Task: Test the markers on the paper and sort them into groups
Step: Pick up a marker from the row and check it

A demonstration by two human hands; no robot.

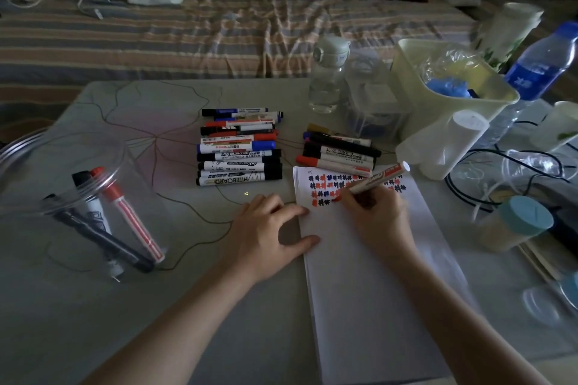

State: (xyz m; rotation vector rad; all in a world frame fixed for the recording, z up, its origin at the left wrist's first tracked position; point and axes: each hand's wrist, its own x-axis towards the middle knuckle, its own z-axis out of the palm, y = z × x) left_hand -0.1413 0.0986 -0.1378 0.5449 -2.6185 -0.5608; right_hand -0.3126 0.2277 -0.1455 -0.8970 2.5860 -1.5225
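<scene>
While the flat left hand (269,228) steadies the paper (369,259), the right hand (375,212) grips a red marker (372,181).

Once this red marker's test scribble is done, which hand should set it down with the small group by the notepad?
Right. The right hand already grips the red marker, and the small group lies just beyond it. The left hand holds the notepad steady.

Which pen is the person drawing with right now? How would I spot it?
Find the white paper on the right side of the table. At its top, among red, blue and black scribbles, the right hand grips a red marker with its tip on the page. It is the only marker held, slanting up; the others lie in piles or the clear jar.
</scene>
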